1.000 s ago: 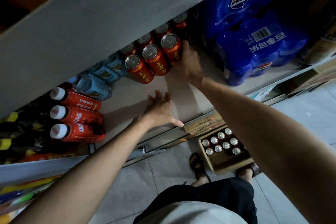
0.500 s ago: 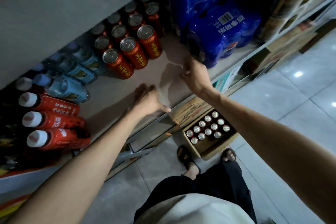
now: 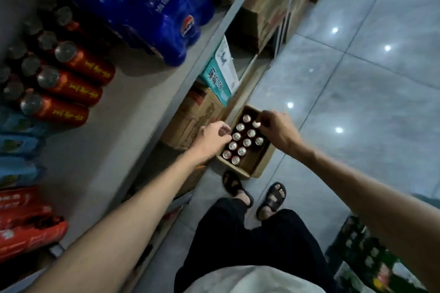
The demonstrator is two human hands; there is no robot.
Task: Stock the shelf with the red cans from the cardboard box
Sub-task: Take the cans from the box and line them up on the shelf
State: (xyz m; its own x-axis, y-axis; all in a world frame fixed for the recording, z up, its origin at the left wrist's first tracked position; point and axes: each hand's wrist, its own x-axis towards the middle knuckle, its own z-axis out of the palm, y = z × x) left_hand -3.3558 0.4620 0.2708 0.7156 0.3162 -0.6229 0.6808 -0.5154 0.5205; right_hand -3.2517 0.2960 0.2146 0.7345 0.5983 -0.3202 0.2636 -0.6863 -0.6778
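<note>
An open cardboard box (image 3: pixel 260 168) stands on the floor by my feet, with several red cans (image 3: pixel 247 142) upright in it, silver tops showing. My left hand (image 3: pixel 213 137) reaches over the box's left edge, fingers curled around the top of a can there. At the far right of the box, my right hand (image 3: pixel 276 129) pinches the top of another can (image 3: pixel 256 123). Several more red cans (image 3: pixel 78 88) stand in rows on the grey shelf (image 3: pixel 133 112) at the left.
Blue shrink-wrapped Pepsi packs (image 3: pixel 152 7) sit on the shelf beside the red cans, with blue bottles (image 3: pixel 16 145) and red bottles (image 3: pixel 26 223) to their left. Cardboard cartons (image 3: pixel 197 114) fill the space under the shelf. My sandalled feet (image 3: pixel 254 194) stand on grey floor tiles.
Both hands have left the shelf and dropped to the box on the floor, closing on can tops. My view has tilted down and to the right.
</note>
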